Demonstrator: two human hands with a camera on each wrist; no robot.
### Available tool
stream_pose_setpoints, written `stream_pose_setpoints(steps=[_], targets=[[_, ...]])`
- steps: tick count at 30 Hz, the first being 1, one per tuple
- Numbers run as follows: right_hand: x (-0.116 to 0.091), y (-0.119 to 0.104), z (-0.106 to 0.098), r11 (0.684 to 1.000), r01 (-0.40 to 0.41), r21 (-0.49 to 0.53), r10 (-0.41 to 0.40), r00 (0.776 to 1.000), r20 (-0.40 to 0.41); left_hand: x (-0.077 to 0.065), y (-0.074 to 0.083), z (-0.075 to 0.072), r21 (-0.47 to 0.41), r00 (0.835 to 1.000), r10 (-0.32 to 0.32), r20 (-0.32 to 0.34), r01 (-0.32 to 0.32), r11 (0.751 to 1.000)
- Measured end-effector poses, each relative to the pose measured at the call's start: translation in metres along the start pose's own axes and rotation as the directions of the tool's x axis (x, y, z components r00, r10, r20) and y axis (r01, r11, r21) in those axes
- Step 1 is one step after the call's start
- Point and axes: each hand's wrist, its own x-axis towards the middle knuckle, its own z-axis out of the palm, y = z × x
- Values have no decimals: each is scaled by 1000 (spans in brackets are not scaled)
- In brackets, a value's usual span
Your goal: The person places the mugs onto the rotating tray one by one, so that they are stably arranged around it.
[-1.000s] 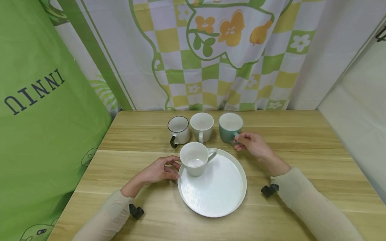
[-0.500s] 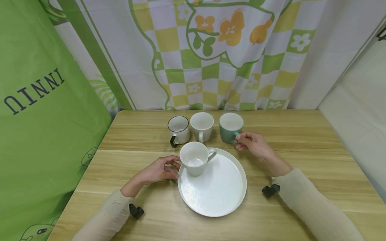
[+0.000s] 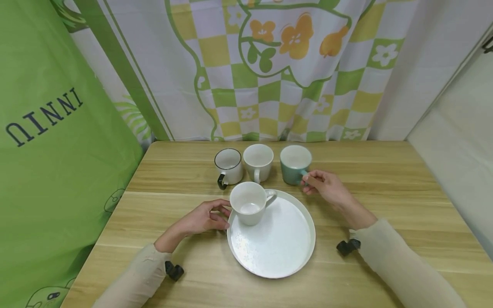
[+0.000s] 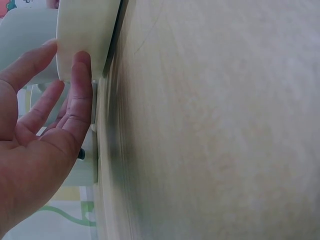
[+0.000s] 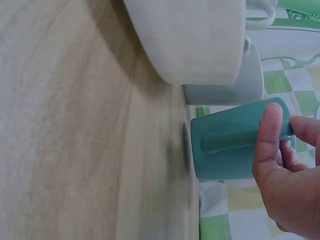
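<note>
Here the wooden table (image 3: 389,192) is laid out, and on it a round white tray (image 3: 277,246) is set, its left edge touched by the left hand (image 3: 204,217), fingers loosely spread, nothing gripped. Over on the far side, a teal cup (image 3: 291,173) is pinched by the right hand (image 3: 327,188)! On the tray a pale cup (image 3: 246,214) is stood upright, towards the far left edge. The teal cup is placed beyond the tray, at the right end of a row, with a white cup (image 3: 263,170) and a black-rimmed cup (image 3: 234,175) lined up beside it; whether its base is touching the table cannot be told. Light, stiff and breakable, it is judged, its glaze probably slick. By the handle (image 5: 227,141) it is best held, pinched firmly, with tipping guarded against.
</note>
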Motion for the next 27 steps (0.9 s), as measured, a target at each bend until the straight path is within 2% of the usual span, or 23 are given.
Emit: stream_pose_setpoints(steps=[9,21,27], targets=[[-11,-7,-1,999,10,-41,-10,1000,-3,-1,0,0,4,1000,3,4,-3,1000],[-32,-24,-1,996,66,-54,-65,998,12,0,-1,-1,11,1000,6,2,-6,1000],[-41,-29,-1,991,94,-95,-91,995,34,1,-3,-1,16,1000,5,2,-5,1000]])
